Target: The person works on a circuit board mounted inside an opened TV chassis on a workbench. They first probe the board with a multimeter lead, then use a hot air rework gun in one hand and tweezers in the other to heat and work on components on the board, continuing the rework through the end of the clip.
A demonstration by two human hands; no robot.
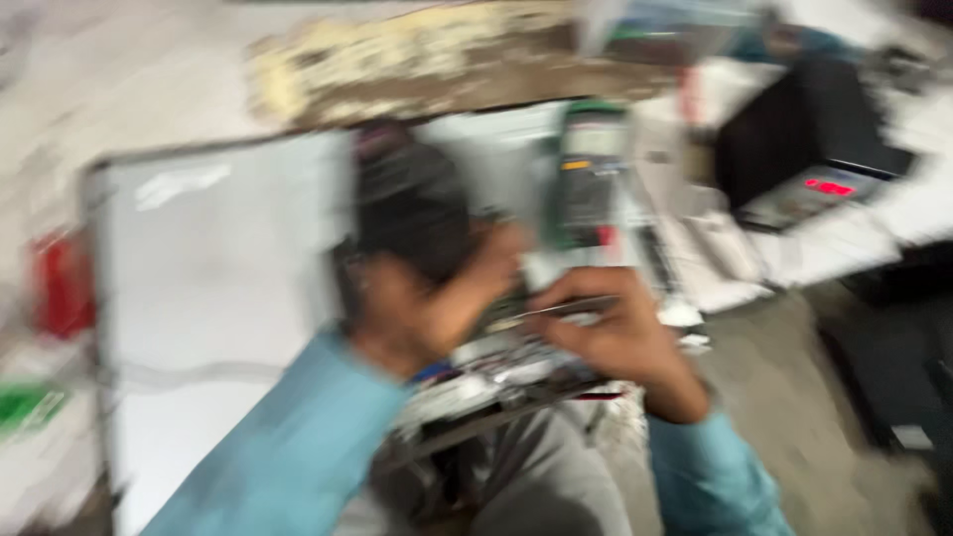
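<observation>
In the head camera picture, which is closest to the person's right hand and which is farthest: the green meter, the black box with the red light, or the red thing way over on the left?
From the right hand:
1. Green meter, just above the hand.
2. Black box with the red light, up on the right.
3. Red thing, blurred, at the far left edge.

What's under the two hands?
Under the left hand and right hand lies a blurry circuit board. The part beneath the hands is covered.
</observation>
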